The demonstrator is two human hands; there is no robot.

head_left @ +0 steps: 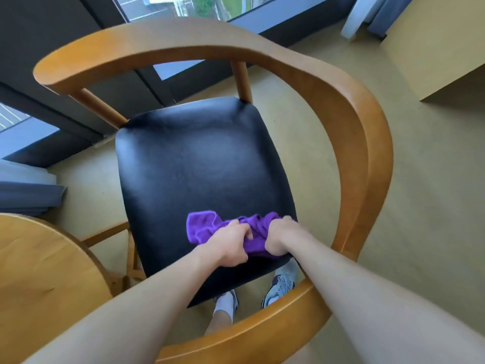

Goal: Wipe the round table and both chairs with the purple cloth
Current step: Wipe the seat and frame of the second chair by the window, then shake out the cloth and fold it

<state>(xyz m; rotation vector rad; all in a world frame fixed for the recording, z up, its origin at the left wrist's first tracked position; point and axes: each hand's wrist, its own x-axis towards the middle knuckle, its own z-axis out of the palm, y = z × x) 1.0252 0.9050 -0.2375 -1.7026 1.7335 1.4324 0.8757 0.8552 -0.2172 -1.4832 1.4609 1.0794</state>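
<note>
A wooden chair with a curved armrest rail and a black padded seat fills the view from above. The purple cloth lies bunched on the near right part of the seat. My left hand grips the cloth's middle with curled fingers. My right hand grips its right end, close beside the left. Both forearms reach over the near part of the rail. The round wooden table shows at the lower left. No second chair is in view.
Dark window frames and glass run along the far side. Folded curtains sit at the left. A light wooden cabinet stands at the upper right. My shoes stand on beige floor under the chair.
</note>
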